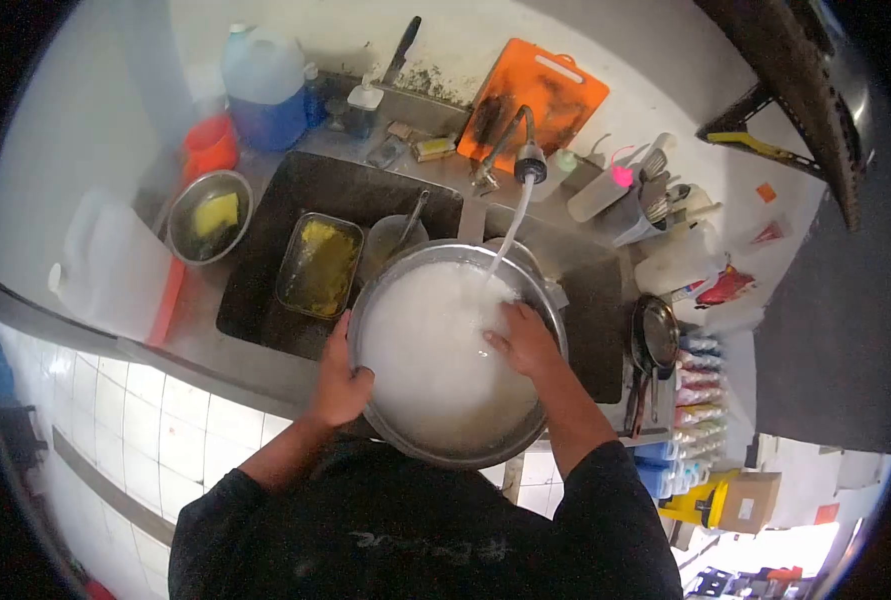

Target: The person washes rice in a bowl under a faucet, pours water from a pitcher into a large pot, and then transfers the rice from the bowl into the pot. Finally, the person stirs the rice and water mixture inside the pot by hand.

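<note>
While water [510, 225] runs from the tap [528, 160], the left hand [340, 380] has its grip closed on the bowl's [445, 455] left rim. This bowl sits at the sink [265, 290], full of milky water. The right hand [525, 340] rests inside, fingers loosely open, holding nothing.
</note>
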The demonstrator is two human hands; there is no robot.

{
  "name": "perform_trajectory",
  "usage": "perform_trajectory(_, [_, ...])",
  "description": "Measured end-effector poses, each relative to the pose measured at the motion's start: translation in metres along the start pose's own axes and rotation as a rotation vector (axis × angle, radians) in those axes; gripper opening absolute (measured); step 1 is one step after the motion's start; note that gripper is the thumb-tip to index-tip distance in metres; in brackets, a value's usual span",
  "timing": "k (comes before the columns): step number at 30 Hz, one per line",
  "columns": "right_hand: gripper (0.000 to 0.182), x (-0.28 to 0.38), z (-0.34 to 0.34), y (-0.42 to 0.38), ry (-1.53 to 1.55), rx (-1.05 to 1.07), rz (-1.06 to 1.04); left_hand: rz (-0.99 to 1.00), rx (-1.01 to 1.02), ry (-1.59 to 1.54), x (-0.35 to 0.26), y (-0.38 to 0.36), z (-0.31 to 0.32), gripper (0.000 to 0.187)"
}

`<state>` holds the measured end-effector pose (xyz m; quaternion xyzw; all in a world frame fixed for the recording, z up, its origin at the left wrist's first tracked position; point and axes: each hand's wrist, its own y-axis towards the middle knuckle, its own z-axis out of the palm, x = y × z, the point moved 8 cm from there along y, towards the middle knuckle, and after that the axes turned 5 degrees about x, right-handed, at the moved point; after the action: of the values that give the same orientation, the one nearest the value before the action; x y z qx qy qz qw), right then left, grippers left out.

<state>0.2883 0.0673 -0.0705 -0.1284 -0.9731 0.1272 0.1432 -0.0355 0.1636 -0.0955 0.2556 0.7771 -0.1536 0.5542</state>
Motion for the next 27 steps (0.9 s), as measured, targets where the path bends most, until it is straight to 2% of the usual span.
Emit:
perform_trajectory(2, [0.081,-0.013,0.009,-0.001,0.152,-0.064,0.072,0.002,0.021,-0.15,0.01,0.003,0.007,0.085])
perform_trajectory(3, [0.081,-0.013,0.014,0.001,0.166,-0.058,0.052,-0.008,0.007,-0.131,0.008,0.0,0.008,0.085])
perform_trajectory(5, [0.087,-0.025,0.03,0.01,0.4,0.028,0.186,-0.043,-0.062,0.061,0.0,-0.006,0.002,0.082])
perform_trajectory(6, [0.087,-0.023,0.033,0.018,0.411,0.04,0.161,-0.056,-0.081,0.08,-0.006,-0.008,-0.001,0.082])
perform_trajectory(8, [0.089,-0.032,0.063,0.029,0.716,0.242,0.274,-0.066,-0.114,0.026,-0.022,-0.008,-0.001,0.08])
perform_trajectory(9, [0.091,-0.04,0.098,0.046,0.919,0.288,0.19,-0.201,-0.134,0.037,-0.024,-0.01,-0.001,0.078])
perform_trajectory(10, [0.091,-0.032,0.1,0.045,0.917,0.302,0.169,-0.208,-0.156,0.046,-0.018,-0.012,-0.004,0.078])
perform_trajectory(12, [0.091,-0.008,0.104,0.033,1.142,0.463,0.214,-0.144,-0.17,0.046,0.002,-0.013,0.0,0.077])
perform_trajectory(13, [0.091,0.004,0.097,0.027,1.133,0.476,0.197,-0.148,-0.191,0.05,0.012,-0.016,0.0,0.077])
perform_trajectory(15, [0.077,0.026,0.087,0.014,1.217,0.572,0.365,-0.105,-0.193,0.256,-0.001,-0.014,-0.003,0.077])
perform_trajectory(16, [0.077,0.032,0.088,0.016,1.206,0.582,0.347,-0.109,-0.215,0.26,-0.003,-0.014,-0.007,0.077])
perform_trajectory(18, [0.076,0.051,0.093,0.01,1.257,0.728,0.267,-0.311,-0.092,0.139,-0.013,-0.014,-0.004,0.079])
perform_trajectory(19, [0.076,0.057,0.088,0.007,1.249,0.733,0.258,-0.311,-0.104,0.138,-0.019,-0.017,-0.005,0.079])
perform_trajectory(21, [0.073,0.098,0.039,-0.012,0.735,0.607,-0.169,-0.272,-0.122,0.213,-0.027,-0.021,-0.007,0.082])
perform_trajectory(22, [0.073,0.107,0.037,-0.02,0.734,0.607,-0.169,-0.271,-0.123,0.211,-0.02,-0.019,-0.008,0.082])
perform_trajectory(24, [0.07,0.15,0.018,-0.042,0.251,0.317,-0.581,-0.301,0.004,0.184,0.0,-0.011,0.001,0.082])
perform_trajectory(25, [0.061,0.161,0.016,-0.052,0.095,0.217,-0.512,-0.298,0.013,0.181,0.004,-0.011,0.0,0.082])
perform_trajectory(26, [0.061,0.173,0.024,-0.054,0.096,0.215,-0.5,-0.213,0.006,0.193,-0.002,-0.011,-0.003,0.082])
perform_trajectory(27, [0.055,0.181,0.039,-0.053,-0.081,0.255,-0.478,-0.126,-0.003,0.204,-0.013,-0.011,-0.005,0.081])
